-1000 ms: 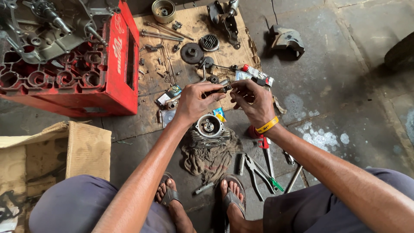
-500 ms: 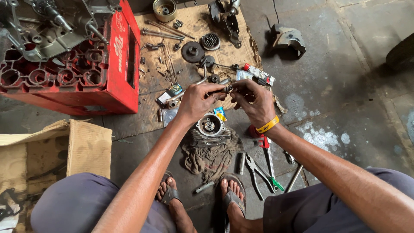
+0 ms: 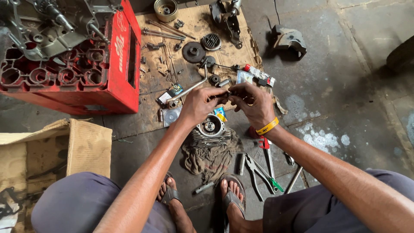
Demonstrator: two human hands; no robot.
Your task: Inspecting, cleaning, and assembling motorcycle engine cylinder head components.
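1. Above the engine cylinder [image 3: 210,129], head view: left hand [image 3: 199,105] and right hand [image 3: 254,103] meet fingertip to fingertip over a small dark metal part [image 3: 223,96].
2. Left hand: thumb and fingers pinched on the part's left end. Right hand: fingers curled and pinched on its right end. The part is too small to tell its exact shape.
3. Right wrist carries a yellow wristband [image 3: 267,126].
4. The cylinder sits on a dirty rag [image 3: 211,157] on the concrete floor, just below the hands, between them and the sandalled feet [image 3: 202,196].
5. Versus 0.5 s and 1.0 s ago: both hands hold the same pinch at the same spot; the part stays between the fingertips. Only a slight shift of the fingers shows, nothing else on the floor has moved.
6. Left of the hands: red plastic crate [image 3: 86,77] with an engine casing [image 3: 51,26] resting on top. Cardboard box [image 3: 64,146] nearer the left knee.
7. Beyond the hands: cardboard sheet [image 3: 155,86] with a round clutch disc [image 3: 193,51], a slotted round part [image 3: 211,42], a cup-shaped metal piece [image 3: 165,9], long bolts [image 3: 166,32] and a socket wrench [image 3: 187,89].
8. Right of the cylinder: red-handled tool [image 3: 264,144], pliers with green tips [image 3: 263,170], a spanner [image 3: 294,179].
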